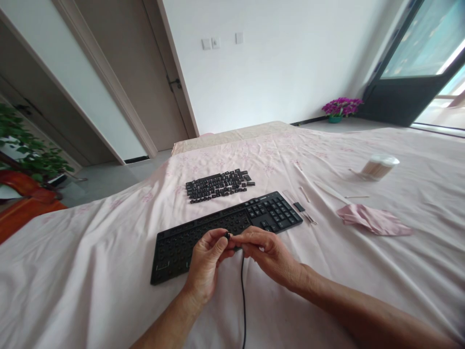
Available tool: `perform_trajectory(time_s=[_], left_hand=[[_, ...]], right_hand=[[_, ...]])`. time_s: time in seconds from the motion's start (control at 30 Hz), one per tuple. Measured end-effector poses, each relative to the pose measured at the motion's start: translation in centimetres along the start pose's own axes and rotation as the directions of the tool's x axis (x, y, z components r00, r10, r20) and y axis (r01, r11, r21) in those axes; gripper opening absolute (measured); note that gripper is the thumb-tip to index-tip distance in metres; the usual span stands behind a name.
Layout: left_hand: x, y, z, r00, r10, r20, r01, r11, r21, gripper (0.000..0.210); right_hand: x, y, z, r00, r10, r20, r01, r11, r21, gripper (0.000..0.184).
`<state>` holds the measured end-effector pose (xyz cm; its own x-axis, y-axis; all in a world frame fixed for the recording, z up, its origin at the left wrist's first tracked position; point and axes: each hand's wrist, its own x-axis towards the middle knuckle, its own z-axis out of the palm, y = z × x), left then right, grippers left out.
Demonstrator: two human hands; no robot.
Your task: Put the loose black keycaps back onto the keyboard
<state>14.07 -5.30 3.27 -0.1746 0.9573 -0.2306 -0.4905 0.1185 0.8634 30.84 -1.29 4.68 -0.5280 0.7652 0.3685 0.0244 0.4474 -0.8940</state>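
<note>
My left hand [206, 259] pinches a small black keycap [227, 236] between thumb and fingertips, above the front edge of a black keyboard [269, 219]. Against the keycap, my right hand [267, 249] is closed with its fingertips together; whatever it grips is too small to make out. On the keyboard, the number pad keys at the right end are in place, while the main block on the left shows bare key sockets. Beyond it, many loose keycaps [218, 185] lie in rows on the cloth. A black cable [243, 295] runs from beneath my hands toward me.
Right of the keyboard lies a wire tool with a black grip [299, 207], with a cotton swab [305, 194] close by. Farther right are a folded pink cloth [374, 220], another swab [356, 197] and a clear tub of swabs [379, 167]. A wrinkled pink tablecloth [109, 271] covers the table.
</note>
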Motion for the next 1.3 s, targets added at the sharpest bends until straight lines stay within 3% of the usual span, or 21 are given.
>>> perform_trajectory(time_s=[0.27,0.7,1.0,1.3], left_hand=[[-0.4,0.0,0.2,1.0,0.003,-0.012,-0.002,0.998,0.069,0.042],[-0.4,-0.4,0.2,0.999,-0.003,-0.05,0.005,0.999,0.041,0.036],[-0.6,-0.5,0.2,0.997,0.034,-0.075,-0.027,0.996,0.082,0.039],[-0.4,-0.6,0.1,0.997,0.054,-0.059,-0.048,0.994,0.101,0.035]], right_hand=[[-0.5,0.6,0.6,1.0,0.026,-0.007,-0.026,1.0,0.005,0.03],[-0.8,1.0,0.9,0.999,0.038,0.027,-0.037,0.999,-0.007,0.03],[-1.1,1.1,1.0,0.998,-0.042,0.043,0.044,0.998,-0.049,0.036],[-1.4,1.2,1.0,0.994,-0.047,0.098,0.061,0.988,-0.144,0.042]])
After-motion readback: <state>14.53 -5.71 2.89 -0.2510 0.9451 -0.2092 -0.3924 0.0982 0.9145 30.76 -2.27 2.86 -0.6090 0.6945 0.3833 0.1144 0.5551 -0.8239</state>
